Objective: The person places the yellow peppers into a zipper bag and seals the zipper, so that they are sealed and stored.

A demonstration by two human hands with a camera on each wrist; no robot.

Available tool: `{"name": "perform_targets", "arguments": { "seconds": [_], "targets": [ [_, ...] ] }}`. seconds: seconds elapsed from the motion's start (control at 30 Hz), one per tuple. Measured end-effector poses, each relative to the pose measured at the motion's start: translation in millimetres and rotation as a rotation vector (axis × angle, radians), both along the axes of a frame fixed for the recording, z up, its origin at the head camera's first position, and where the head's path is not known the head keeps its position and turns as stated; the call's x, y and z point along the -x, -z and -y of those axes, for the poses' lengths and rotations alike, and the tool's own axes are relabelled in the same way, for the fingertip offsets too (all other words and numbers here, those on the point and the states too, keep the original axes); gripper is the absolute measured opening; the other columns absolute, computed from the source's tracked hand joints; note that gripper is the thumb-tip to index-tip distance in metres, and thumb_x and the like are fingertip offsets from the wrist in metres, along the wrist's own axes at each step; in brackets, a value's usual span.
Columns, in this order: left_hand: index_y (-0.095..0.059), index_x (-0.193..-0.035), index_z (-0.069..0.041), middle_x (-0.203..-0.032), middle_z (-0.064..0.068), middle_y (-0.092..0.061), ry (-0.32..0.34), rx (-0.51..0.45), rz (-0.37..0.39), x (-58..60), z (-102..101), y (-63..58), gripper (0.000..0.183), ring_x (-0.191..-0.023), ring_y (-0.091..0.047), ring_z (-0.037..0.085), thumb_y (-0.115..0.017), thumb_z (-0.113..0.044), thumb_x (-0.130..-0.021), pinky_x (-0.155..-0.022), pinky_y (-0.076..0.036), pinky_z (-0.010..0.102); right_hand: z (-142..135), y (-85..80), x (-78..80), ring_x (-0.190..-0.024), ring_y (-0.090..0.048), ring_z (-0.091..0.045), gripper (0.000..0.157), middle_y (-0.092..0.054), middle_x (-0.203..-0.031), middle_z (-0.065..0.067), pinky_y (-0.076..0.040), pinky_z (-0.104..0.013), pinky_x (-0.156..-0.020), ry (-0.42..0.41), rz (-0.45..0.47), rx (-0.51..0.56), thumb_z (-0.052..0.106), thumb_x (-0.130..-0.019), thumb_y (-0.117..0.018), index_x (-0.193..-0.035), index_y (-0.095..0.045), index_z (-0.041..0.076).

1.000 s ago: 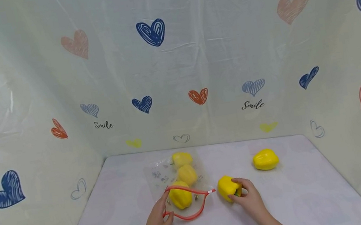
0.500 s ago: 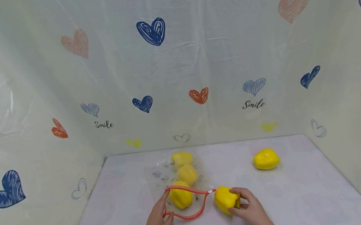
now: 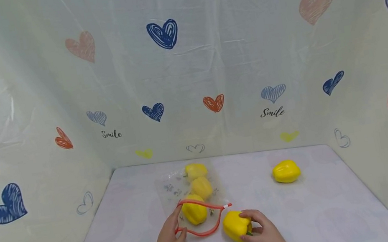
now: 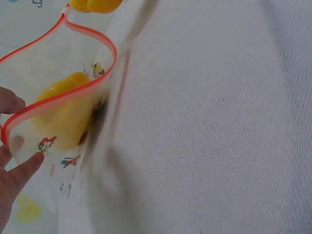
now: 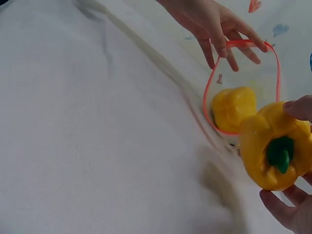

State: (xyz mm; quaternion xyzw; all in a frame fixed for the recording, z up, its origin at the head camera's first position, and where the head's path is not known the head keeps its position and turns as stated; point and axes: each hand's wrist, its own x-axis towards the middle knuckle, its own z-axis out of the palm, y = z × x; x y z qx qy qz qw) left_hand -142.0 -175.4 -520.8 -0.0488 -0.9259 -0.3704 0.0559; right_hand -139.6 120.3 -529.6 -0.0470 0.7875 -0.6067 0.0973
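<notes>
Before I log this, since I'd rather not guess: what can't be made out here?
Head view: figures printed on the bag, too small.
Left wrist view: much of the held pepper, past the top edge.
Right wrist view: part of a bagged pepper, behind the held pepper; much of the right hand, past the right edge.

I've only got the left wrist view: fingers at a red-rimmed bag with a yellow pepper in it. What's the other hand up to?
Observer: In the head view, the right hand grips a yellow pepper just outside the opening of the bag.
Visitor: Ooh! And is mine the only pepper in there?
Observer: No, two more show through the clear film: a middle pepper and a far pepper, in a line beyond the near one.
</notes>
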Motion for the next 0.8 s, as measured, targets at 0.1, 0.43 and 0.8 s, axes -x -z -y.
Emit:
{"name": "perform_targets", "arguments": {
  "seconds": [0.1, 0.43, 0.8],
  "targets": [
    [-0.043, -0.145, -0.007, -0.141, 0.016, -0.051, 0.005, 0.006, -0.013, 0.0, 1.0, 0.7, 0.068, -0.122, -0.052, 0.035, -0.073, -0.003, -0.084, -0.099, -0.045, 0.054, 4.1, -2.1, -1.6, -0.118, -0.048, -0.032, 0.056, -0.049, -0.137, -0.014, -0.052, -0.044, -0.089, -0.025, 0.011, 0.019, 0.018, -0.076, -0.084, -0.125, -0.059, 0.011],
    [-0.043, -0.145, -0.008, -0.141, 0.014, -0.051, -0.002, 0.001, -0.012, -0.4, 0.4, -0.5, 0.069, -0.125, -0.050, 0.035, -0.073, -0.002, -0.083, -0.101, -0.042, 0.054, 17.8, -7.1, -4.9, -0.117, -0.048, -0.032, 0.051, -0.050, -0.134, -0.013, -0.051, -0.039, -0.089, -0.146, -0.012, 0.068, 0.019, -0.078, -0.083, -0.123, -0.061, 0.009],
    [-0.044, -0.144, -0.007, -0.139, 0.015, -0.052, 0.007, 0.025, -0.059, -1.9, 1.4, -0.5, 0.068, -0.124, -0.051, 0.035, -0.073, -0.001, -0.083, -0.100, -0.043, 0.054, 38.9, -8.6, -2.0, -0.115, -0.049, -0.030, 0.048, -0.051, -0.131, -0.010, -0.051, -0.044, -0.088, -0.195, -0.015, 0.078, 0.019, -0.078, -0.082, -0.122, -0.062, 0.011]
  ]
}}
